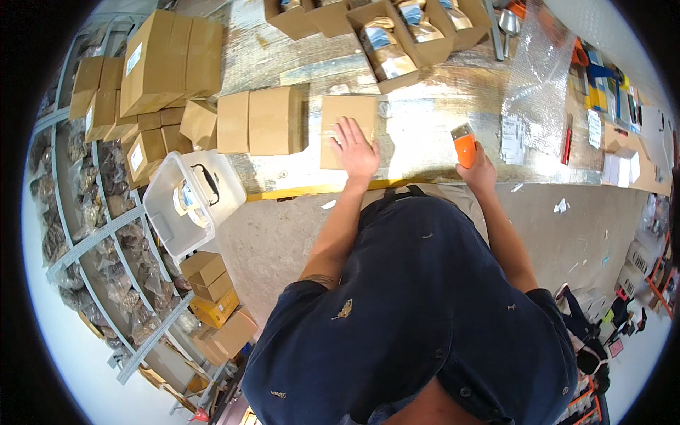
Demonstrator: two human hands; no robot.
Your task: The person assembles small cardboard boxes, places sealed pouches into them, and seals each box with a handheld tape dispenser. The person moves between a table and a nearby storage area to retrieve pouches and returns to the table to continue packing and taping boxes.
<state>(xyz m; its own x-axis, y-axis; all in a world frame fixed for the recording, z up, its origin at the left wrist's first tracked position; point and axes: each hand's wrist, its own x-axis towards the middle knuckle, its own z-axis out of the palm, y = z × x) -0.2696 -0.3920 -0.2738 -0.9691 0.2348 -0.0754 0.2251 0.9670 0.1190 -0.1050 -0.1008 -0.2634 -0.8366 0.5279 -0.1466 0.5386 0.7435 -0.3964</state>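
Observation:
A closed cardboard box (336,110) lies on the worktable before me. My left hand (357,155) rests flat on its top, fingers stretched out and thumb apart, holding nothing. To the right, my right hand (482,172) grips an orange hand tool (465,152) with a metal head at its far end; its exact kind is hard to tell. The tool is held over the table, apart from the box. Just left of that box stand more closed cardboard boxes (273,121). Beyond it, open cartons (396,85) hold gold-coloured bags (390,50).
Stacked cartons (154,64) and a translucent plastic bin (228,175) are at the left. Bubble wrap (536,79), a printed label sheet (512,141), a red pen-like item (567,139) and a metal scoop (508,24) lie rightward. Shelving (95,239) holds bagged goods.

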